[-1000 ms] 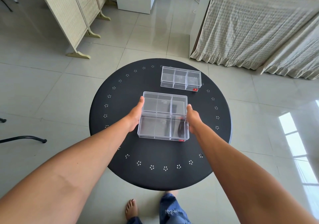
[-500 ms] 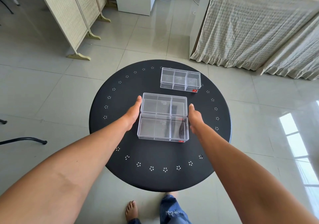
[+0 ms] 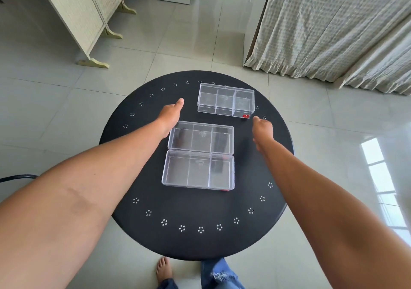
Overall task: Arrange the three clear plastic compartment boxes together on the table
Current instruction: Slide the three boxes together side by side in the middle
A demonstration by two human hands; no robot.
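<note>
Head view: round black table [image 3: 155,239], tiled floor [image 3: 66,102].

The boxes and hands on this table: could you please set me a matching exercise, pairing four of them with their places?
Things:
1. far box
2. middle box
3. left hand
4. right hand

Places:
A. touching the near box
B. alone near the table's far edge
C. below the far box's red sticker
D. by the middle box's far left corner

Pairs: 1-B, 2-A, 3-D, 4-C
</note>
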